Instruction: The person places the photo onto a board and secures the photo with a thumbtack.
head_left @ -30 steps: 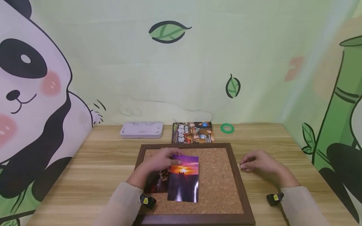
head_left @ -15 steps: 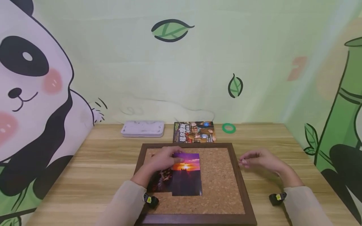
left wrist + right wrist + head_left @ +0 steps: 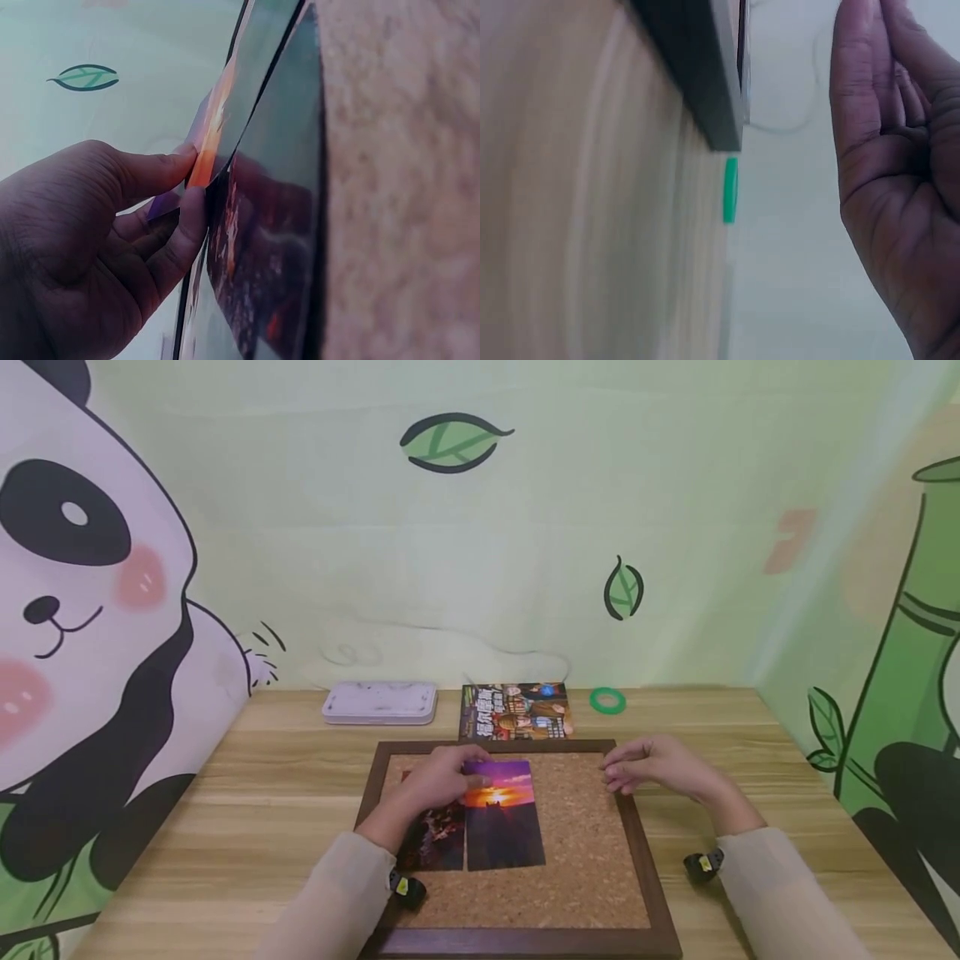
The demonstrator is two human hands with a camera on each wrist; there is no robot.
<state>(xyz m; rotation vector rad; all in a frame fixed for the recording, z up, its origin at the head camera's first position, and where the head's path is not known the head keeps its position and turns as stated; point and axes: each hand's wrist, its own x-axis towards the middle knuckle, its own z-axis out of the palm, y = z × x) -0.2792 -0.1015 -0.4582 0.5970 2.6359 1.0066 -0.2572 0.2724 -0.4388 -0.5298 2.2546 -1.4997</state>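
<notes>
My left hand point(image 3: 438, 777) pinches a glossy sunset photo point(image 3: 504, 831) near its upper left edge, over the corkboard point(image 3: 585, 860). In the left wrist view the thumb lies on the face of the sunset photo point(image 3: 208, 154), with fingers behind it. Just left of it a darker photo point(image 3: 441, 839) lies on the cork, partly covered by my left hand and wrist. My right hand point(image 3: 660, 768) hovers over the board's right frame, thumb and fingertips brought together. Its fingertips run to the top edge of the right wrist view, so I cannot tell whether they hold something small.
Behind the brown-framed board, a white case point(image 3: 379, 703), a colourful printed booklet point(image 3: 516, 710) and a green tape ring point(image 3: 607, 700) lie along the table's back. The wooden table point(image 3: 277, 827) meets a green printed wall point(image 3: 525, 527) there.
The sunset photo has shifted rightward and away from me with my left hand, uncovering more of the dark photo. My right hand has moved left, from beside the board to over its frame.
</notes>
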